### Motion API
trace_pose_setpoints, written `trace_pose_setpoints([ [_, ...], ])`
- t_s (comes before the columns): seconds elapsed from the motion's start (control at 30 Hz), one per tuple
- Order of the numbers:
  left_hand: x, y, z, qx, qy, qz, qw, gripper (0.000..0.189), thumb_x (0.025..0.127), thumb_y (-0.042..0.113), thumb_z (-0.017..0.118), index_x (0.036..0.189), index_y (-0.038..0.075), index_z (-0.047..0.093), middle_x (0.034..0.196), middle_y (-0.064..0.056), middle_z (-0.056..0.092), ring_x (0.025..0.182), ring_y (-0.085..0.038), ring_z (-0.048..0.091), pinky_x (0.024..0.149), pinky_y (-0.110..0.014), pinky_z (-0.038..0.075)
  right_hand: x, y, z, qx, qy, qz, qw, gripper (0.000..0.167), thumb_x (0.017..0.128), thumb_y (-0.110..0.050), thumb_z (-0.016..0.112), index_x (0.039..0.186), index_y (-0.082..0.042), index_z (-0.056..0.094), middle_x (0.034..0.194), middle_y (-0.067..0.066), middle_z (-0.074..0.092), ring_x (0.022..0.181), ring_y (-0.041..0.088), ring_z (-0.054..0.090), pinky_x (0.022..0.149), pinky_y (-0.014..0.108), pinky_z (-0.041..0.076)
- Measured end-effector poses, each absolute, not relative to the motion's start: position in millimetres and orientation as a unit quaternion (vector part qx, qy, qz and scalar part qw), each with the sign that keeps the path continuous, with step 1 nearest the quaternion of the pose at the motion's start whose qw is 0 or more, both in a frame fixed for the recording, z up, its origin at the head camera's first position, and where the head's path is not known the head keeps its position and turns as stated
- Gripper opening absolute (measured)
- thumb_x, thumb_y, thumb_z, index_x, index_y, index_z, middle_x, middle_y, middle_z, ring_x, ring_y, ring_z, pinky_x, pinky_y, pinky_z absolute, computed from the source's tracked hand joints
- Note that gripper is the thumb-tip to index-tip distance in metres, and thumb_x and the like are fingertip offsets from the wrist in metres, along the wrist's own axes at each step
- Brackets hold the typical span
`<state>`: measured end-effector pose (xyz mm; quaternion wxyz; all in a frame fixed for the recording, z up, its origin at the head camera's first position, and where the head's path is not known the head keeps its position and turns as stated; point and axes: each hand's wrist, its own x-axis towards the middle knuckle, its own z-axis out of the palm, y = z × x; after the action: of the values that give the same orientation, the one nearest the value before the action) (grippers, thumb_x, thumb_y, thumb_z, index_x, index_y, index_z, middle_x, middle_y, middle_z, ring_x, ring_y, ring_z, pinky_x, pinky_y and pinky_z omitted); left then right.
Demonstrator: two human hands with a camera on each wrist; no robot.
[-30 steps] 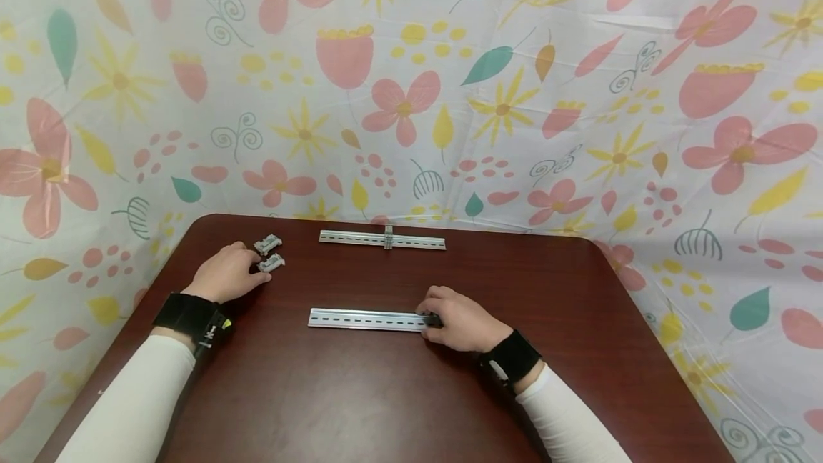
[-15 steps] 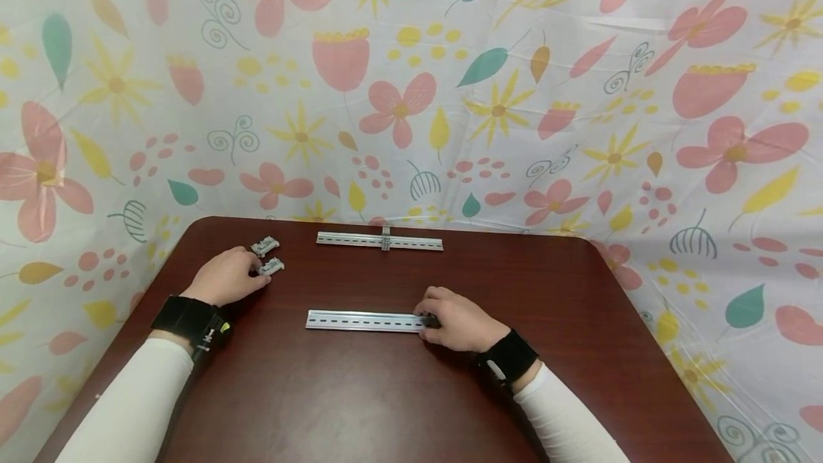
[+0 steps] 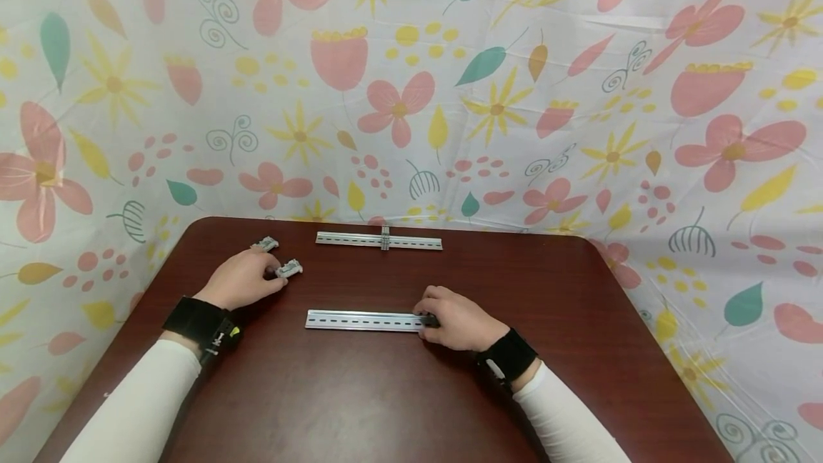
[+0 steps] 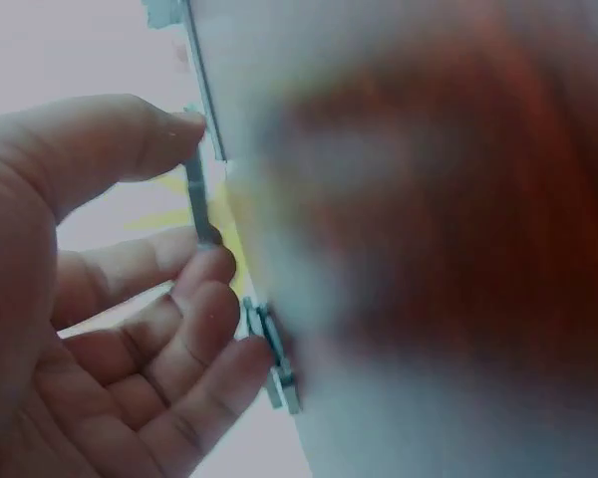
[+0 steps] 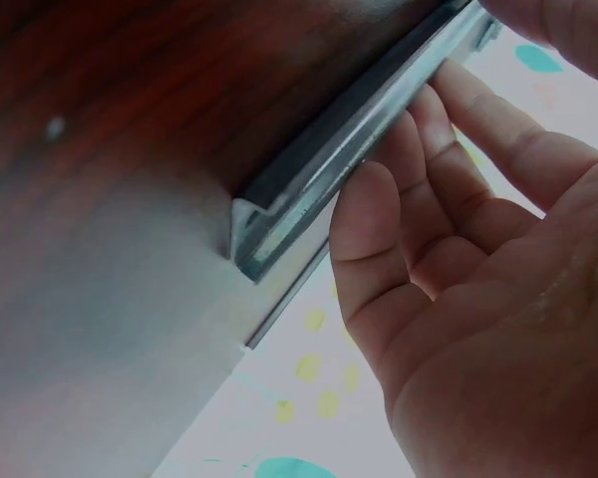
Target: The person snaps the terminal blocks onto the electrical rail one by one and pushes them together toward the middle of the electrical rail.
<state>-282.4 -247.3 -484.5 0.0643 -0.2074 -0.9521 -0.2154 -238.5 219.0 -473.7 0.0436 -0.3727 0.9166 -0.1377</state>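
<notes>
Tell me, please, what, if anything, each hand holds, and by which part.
The left hand pinches the nearer grey block by opposite sides; the right hand grips the nearer metal rail near its right end.

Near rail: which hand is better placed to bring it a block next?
Probably the left hand: it pinches a grey block, while the right hand grips the near rail at its right end.

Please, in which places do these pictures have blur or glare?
Head view: pale glare on the glossy reddish-brown tabletop; left wrist view: tabletop strongly blurred at right, bare left hand clearer; right wrist view: pale haze at lower left, bright streaks along the long silver metal rail.
</notes>
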Motion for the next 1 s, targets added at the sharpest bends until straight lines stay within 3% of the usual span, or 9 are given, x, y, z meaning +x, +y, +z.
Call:
trace_pose_setpoints([
  [0.2,-277,-228,-478,-0.221,-0.95,-0.209,0.067,0.023,0.096,0.026,0.085,0.107,0.006,0.084,0.103,-0.008,0.077,0.093,-0.026,0.071,0.085,-0.053,0.062,-239,218,-471,-0.377,0.915,-0.135,0.044,0.032,0.097,-0.022,0.088,0.126,-0.011,0.079,0.11,0.0,0.061,0.095,0.011,0.056,0.082,0.031,0.054],
  [0.4,-271,-209,-469,-0.241,-0.945,-0.215,0.054,0.022,0.097,0.027,0.086,0.111,0.01,0.085,0.099,0.001,0.071,0.087,-0.014,0.064,0.08,-0.042,0.059,-244,217,-468,-0.373,0.915,-0.149,0.043,0.047,0.098,-0.031,0.089,0.138,-0.012,0.073,0.119,0.0,0.064,0.104,0.014,0.063,0.09,0.034,0.058],
  [0.6,-265,-189,-461,-0.268,-0.932,-0.242,0.032,0.021,0.097,0.03,0.088,0.111,0.014,0.085,0.098,0.007,0.066,0.084,-0.008,0.062,0.079,-0.036,0.057,-251,205,-461,-0.385,0.905,-0.177,0.03,0.05,0.1,-0.03,0.087,0.142,-0.008,0.07,0.128,0.005,0.066,0.113,0.021,0.068,0.094,0.04,0.059],
  [1.0,-260,-151,-443,-0.305,-0.911,-0.277,-0.001,0.02,0.097,0.032,0.088,0.112,0.018,0.084,0.099,0.01,0.067,0.088,-0.008,0.064,0.08,-0.034,0.057,-264,171,-450,-0.415,0.888,-0.193,-0.053,0.05,0.101,-0.025,0.087,0.143,-0.008,0.069,0.136,0.004,0.065,0.121,0.018,0.068,0.098,0.038,0.059],
])
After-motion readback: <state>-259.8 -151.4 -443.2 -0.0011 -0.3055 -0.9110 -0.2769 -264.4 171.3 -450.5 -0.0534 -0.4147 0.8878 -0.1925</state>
